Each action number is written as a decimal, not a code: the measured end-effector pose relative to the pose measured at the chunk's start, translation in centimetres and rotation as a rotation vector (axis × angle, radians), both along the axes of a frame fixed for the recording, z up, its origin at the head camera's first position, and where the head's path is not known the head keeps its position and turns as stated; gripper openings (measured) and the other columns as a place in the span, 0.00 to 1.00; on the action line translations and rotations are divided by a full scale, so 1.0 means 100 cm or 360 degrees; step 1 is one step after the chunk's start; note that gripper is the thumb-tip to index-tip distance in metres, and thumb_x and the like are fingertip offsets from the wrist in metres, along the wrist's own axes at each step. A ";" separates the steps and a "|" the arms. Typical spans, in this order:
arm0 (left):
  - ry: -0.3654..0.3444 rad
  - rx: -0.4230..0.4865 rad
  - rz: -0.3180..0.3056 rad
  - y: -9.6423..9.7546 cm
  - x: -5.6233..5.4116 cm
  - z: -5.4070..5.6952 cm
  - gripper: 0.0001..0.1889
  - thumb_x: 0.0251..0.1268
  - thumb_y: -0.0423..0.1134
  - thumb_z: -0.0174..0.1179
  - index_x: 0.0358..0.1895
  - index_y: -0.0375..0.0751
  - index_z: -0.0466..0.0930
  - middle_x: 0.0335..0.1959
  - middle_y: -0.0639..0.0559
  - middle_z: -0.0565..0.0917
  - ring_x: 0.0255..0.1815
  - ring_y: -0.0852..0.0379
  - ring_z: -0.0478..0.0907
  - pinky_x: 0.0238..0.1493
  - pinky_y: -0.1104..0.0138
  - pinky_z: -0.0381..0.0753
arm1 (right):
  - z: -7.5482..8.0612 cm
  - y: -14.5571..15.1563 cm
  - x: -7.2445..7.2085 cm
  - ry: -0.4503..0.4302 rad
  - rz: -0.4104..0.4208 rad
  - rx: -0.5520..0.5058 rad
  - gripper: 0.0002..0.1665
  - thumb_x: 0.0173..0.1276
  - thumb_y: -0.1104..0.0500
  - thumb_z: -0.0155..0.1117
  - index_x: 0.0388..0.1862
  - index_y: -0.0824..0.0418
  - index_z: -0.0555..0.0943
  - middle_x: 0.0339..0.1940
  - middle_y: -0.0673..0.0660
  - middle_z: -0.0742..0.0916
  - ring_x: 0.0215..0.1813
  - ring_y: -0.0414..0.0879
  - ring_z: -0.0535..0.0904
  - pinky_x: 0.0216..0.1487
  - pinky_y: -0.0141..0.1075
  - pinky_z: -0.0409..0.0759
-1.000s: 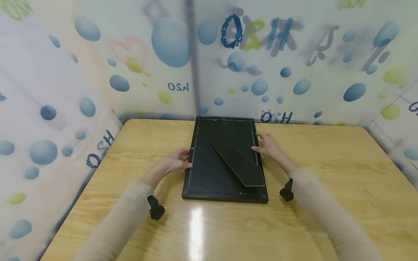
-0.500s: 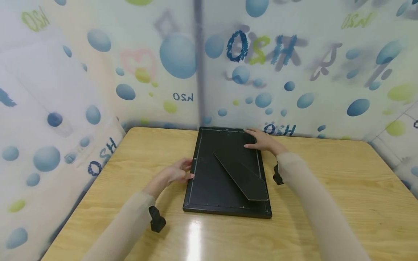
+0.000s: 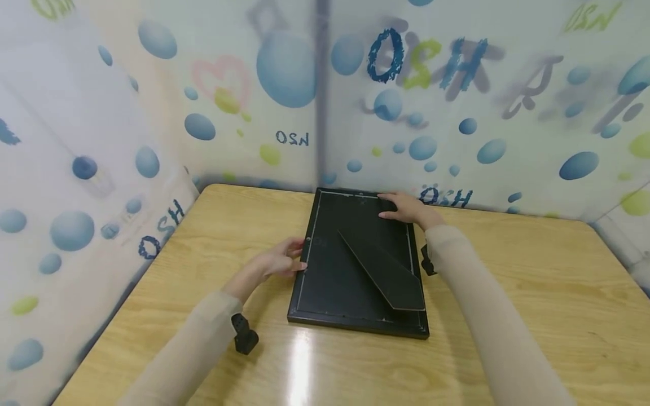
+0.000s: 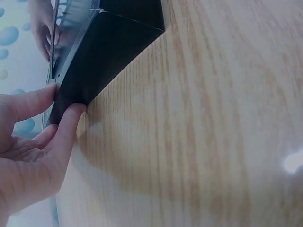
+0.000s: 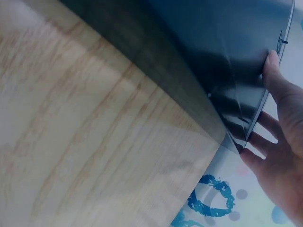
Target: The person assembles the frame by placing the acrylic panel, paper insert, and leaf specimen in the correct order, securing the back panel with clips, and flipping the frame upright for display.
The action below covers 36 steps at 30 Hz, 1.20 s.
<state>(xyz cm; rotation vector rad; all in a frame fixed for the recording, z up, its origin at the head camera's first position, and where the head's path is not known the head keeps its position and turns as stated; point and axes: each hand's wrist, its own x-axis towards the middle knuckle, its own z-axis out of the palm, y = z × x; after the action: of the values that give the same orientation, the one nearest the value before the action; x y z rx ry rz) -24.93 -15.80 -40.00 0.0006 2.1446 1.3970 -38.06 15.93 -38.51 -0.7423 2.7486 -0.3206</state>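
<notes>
A black picture frame (image 3: 350, 265) lies on the table with its back up, and its easel stand (image 3: 388, 273) slants across toward the near right corner. At its left edge is my left hand (image 3: 281, 259), thumb and fingers on the border. The left wrist view shows one digit on top of the frame and another against its side wall (image 4: 94, 61), close to the wood. My right hand (image 3: 406, 207) grips the far right corner. In the right wrist view its thumb (image 5: 273, 71) presses on the frame's back (image 5: 227, 42) while the other fingers reach over the far edge.
The wooden table (image 3: 244, 214) extends to both sides of the frame and toward me. Right behind the table's far edge stands a pale wall (image 3: 345, 135) printed with blue and green dots. Black wrist cameras (image 3: 245, 334) hang under both sleeves.
My right hand has moved from the frame's right side up to its far right corner. The left hand keeps its place at the left edge. The head view has shifted slightly.
</notes>
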 end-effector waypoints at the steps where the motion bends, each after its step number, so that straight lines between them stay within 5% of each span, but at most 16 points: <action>1: -0.0008 0.0005 0.0006 0.000 0.000 0.000 0.35 0.60 0.29 0.56 0.69 0.38 0.49 0.71 0.37 0.55 0.72 0.43 0.53 0.59 0.52 0.73 | 0.000 0.000 -0.001 0.0000 0.0000 0.0005 0.38 0.68 0.49 0.53 0.70 0.63 0.56 0.70 0.71 0.60 0.69 0.66 0.56 0.66 0.59 0.58; 15: -0.0071 0.0003 0.0011 0.004 0.000 0.001 0.36 0.61 0.30 0.55 0.69 0.39 0.47 0.71 0.38 0.54 0.72 0.45 0.53 0.61 0.53 0.71 | -0.002 0.003 0.000 -0.0046 0.0059 0.0025 0.37 0.70 0.51 0.51 0.71 0.66 0.53 0.70 0.73 0.56 0.71 0.67 0.49 0.69 0.59 0.52; 29: -0.0056 -0.0017 0.0025 0.007 -0.006 0.013 0.36 0.61 0.28 0.54 0.70 0.40 0.46 0.72 0.39 0.54 0.72 0.46 0.53 0.62 0.53 0.70 | 0.015 0.004 0.000 -0.0038 0.0078 0.0097 0.36 0.71 0.51 0.48 0.72 0.65 0.51 0.72 0.73 0.51 0.72 0.68 0.46 0.69 0.61 0.51; 36: -0.0070 -0.0022 0.0024 0.004 -0.003 0.004 0.36 0.60 0.27 0.55 0.69 0.37 0.45 0.72 0.37 0.52 0.73 0.44 0.51 0.64 0.52 0.68 | 0.002 -0.002 0.000 0.0009 0.0093 0.0215 0.36 0.71 0.48 0.47 0.71 0.63 0.53 0.72 0.70 0.55 0.71 0.67 0.50 0.68 0.60 0.54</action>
<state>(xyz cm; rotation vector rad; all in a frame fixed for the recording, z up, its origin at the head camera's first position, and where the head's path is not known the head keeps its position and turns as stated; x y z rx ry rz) -25.26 -15.39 -39.55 -0.0517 2.1223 1.3779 -38.10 15.73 -38.30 -0.7867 2.7154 -0.1190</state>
